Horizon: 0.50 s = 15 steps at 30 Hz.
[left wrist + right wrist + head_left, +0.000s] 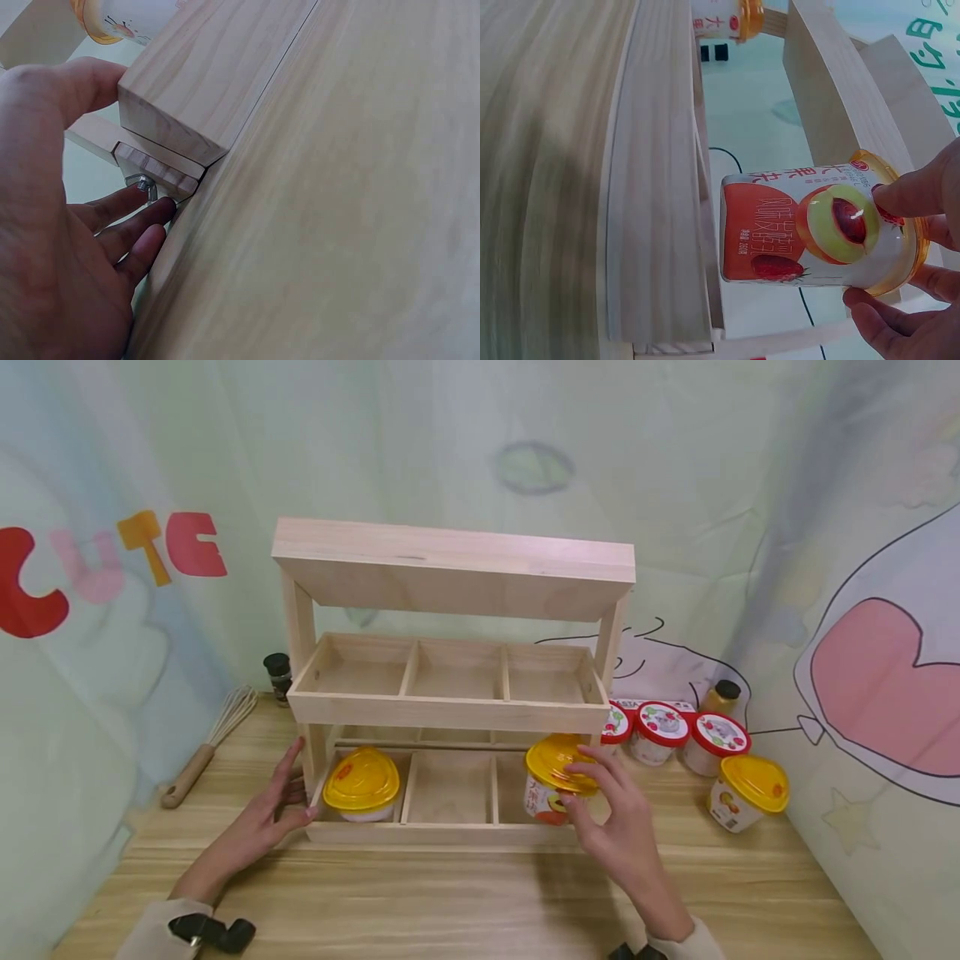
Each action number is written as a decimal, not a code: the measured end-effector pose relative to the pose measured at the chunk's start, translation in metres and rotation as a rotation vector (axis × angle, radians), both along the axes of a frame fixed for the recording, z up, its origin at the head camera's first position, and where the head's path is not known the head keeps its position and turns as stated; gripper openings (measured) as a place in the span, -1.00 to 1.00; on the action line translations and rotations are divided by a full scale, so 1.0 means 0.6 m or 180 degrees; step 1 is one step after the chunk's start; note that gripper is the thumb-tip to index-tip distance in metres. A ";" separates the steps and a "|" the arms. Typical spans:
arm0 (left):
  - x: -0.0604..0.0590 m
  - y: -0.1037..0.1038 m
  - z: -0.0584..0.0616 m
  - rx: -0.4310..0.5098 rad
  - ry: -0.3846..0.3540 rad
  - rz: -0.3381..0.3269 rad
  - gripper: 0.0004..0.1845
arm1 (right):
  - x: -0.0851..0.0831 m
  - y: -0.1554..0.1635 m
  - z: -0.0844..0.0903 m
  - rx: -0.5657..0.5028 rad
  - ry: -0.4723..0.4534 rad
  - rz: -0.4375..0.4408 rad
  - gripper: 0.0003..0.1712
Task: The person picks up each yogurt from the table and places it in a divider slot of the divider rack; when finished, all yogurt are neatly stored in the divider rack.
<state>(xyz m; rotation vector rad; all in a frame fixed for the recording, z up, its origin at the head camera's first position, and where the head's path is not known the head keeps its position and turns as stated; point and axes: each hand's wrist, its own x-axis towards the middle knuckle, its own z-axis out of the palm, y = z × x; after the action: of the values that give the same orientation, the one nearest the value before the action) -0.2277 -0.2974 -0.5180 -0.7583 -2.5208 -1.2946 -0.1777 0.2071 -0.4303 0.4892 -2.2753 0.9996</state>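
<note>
A two-tier wooden rack point(450, 714) with three compartments per tray stands on the table. My left hand point(258, 822) holds its lower left end, thumb at the front corner and fingers around the side by a wing nut point(144, 182). My right hand point(622, 827) grips a yogurt cup point(802, 232) by its yellow lid, fingers spread around the rim. That cup is upright over the lower tray's right compartment; whether its base touches the bottom is hidden. Another yellow-lidded yogurt cup point(362, 781) sits in the lower left compartment.
Right of the rack stand several red-lidded tubs point(658, 731), a yellow-lidded cup point(738, 802) and a black-capped jar point(722, 696). A whisk point(202, 756) and a dark bottle point(278, 677) are on the left. Printed curtains point(450, 443) surround the table point(420, 902).
</note>
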 end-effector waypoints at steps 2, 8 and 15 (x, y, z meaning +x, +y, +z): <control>0.000 0.000 0.000 0.0009 -0.0004 -0.0006 0.22 | -0.002 -0.007 -0.002 0.0013 0.0023 0.0051 -0.62; -0.001 0.000 0.000 0.0014 -0.0042 -0.0001 0.22 | -0.009 -0.026 -0.006 0.0053 0.0223 0.0192 -0.59; 0.000 0.000 0.001 0.0037 -0.0091 -0.0007 0.22 | -0.014 -0.047 -0.009 0.0057 0.0222 0.0317 -0.62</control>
<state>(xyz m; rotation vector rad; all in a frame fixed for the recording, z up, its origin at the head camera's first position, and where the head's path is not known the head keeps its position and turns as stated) -0.2276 -0.2972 -0.5171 -0.7456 -2.5332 -1.3289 -0.1863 0.1791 -0.4355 0.6406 -2.2180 0.9952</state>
